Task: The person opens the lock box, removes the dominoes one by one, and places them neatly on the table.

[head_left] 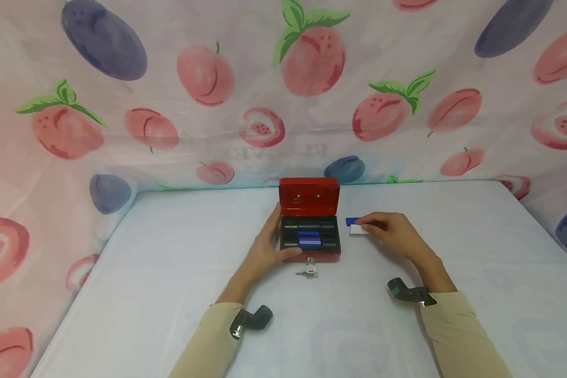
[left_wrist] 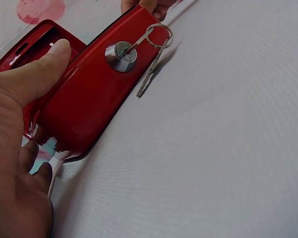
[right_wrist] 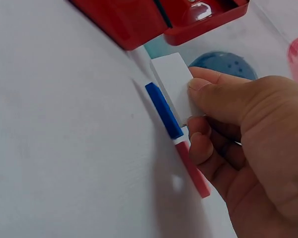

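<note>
A red cash box [head_left: 316, 258] stands on the table with its lid [head_left: 309, 196] raised. My left hand [head_left: 263, 251] holds its left side, the thumb over the front rim and the fingers along the side wall. A key [left_wrist: 137, 42] sits in the front lock, and a second key [left_wrist: 152, 69] hangs from the ring. Several blue and purple pieces [head_left: 309, 237] lie in the black tray [head_left: 331, 236]. Right of the box, my right hand [head_left: 391, 231] pinches a flat white block [right_wrist: 173, 79] between thumb and fingers. Beside it are a blue bar [right_wrist: 164, 110] and a red one [right_wrist: 192, 169].
White cloth covers the table [head_left: 193, 236]. A fruit-printed curtain [head_left: 170, 131] hangs along the back edge and left side. A dark wrist camera [head_left: 252, 318] sits on the left sleeve, another [head_left: 406, 291] on the right.
</note>
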A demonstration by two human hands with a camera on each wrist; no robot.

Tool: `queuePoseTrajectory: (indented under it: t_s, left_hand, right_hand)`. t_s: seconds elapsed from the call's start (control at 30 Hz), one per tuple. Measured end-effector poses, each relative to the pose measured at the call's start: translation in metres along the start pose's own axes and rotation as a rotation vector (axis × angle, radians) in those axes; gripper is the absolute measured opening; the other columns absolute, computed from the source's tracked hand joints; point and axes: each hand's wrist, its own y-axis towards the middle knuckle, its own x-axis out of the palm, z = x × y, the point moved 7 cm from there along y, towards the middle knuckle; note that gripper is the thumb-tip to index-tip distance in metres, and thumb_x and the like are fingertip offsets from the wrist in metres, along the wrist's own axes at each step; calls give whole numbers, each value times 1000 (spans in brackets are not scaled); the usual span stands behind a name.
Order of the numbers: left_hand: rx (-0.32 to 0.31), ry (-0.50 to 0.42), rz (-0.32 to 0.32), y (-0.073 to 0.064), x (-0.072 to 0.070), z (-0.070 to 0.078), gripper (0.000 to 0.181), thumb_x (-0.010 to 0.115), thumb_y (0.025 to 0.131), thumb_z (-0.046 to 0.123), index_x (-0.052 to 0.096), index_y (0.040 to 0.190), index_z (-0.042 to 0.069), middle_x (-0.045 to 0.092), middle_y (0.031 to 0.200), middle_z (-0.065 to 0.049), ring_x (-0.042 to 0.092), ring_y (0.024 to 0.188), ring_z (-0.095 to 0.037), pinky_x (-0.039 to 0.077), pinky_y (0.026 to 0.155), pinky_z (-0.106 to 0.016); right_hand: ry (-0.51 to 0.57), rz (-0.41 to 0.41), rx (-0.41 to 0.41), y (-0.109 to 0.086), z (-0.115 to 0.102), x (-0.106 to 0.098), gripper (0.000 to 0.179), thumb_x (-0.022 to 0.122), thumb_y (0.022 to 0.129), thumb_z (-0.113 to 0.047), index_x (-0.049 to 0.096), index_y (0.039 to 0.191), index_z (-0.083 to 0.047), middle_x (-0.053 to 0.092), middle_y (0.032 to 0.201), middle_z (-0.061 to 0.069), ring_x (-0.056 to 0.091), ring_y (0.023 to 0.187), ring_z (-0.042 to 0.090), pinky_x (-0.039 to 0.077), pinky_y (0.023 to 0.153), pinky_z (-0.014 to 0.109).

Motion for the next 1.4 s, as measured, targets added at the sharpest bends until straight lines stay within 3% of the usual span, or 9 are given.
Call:
queuePoseTrajectory:
  t_s: [0.4, 0.67, 0.97, 1.4]
  left_hand:
    - [-2, 1, 0, 0, -1, 1, 105, 80, 76, 35, 9, 152, 43, 14, 155, 22, 14, 141, -5, 26, 111, -44]
    - [-5, -5, -4, 0, 0, 1, 105, 80, 76, 34, 8, 152, 42, 14, 155, 23, 14, 141, -5, 26, 111, -42]
    - [3, -2, -2, 0, -1, 3, 105, 80, 76, 34, 8, 152, 41, 14, 155, 23, 15, 141, -5, 25, 111, -44]
    - [3, 5, 3, -1, 0, 2, 106, 80, 76, 34, 8, 152, 41, 14, 155, 23, 14, 141, -5, 26, 111, -44]
  right_hand:
    - [9, 22, -26, -1, 3, 4, 16, 67, 89, -8, 74, 103, -9, 69, 104, 9, 63, 93, 24, 52, 85, 45]
    - [-46, 53, -77, -1, 0, 3, 18, 72, 84, -3, 75, 100, -11, 65, 94, 2, 54, 79, 18, 50, 70, 29]
    - [-66, 38, -71, 3, 3, 6, 20, 73, 83, -3, 75, 103, -7, 59, 101, 8, 53, 87, 24, 48, 74, 38]
    - [-76, 54, -112, 1, 3, 5, 22, 75, 82, -6, 74, 104, -6, 62, 89, 3, 52, 75, 17, 46, 65, 27]
